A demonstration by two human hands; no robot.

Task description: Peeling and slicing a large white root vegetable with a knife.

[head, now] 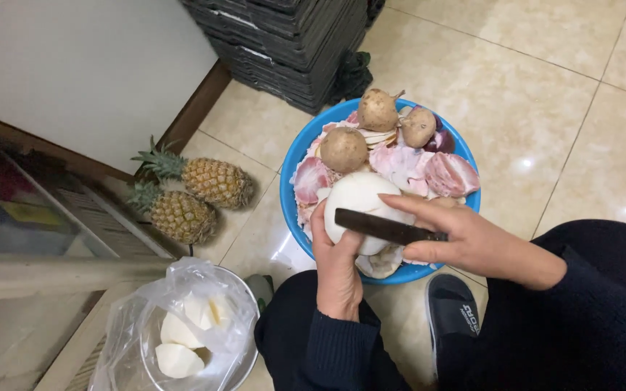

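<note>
My left hand (336, 266) cups a large white peeled root (360, 199) from below, over a blue basin (293, 156). My right hand (452, 235) grips a dark knife (378, 226) whose blade lies flat across the root's near side, pointing left. The basin holds three unpeeled brown roots (343, 148), pink and purple peelings (449, 174) and pale scraps.
Two pineapples (195, 195) lie on the tiled floor to the left. A metal bowl lined with a clear plastic bag (182, 318) holds white peeled pieces at lower left. Stacked dark crates (284, 40) stand behind the basin. A dark slipper (454, 315) sits by my knees.
</note>
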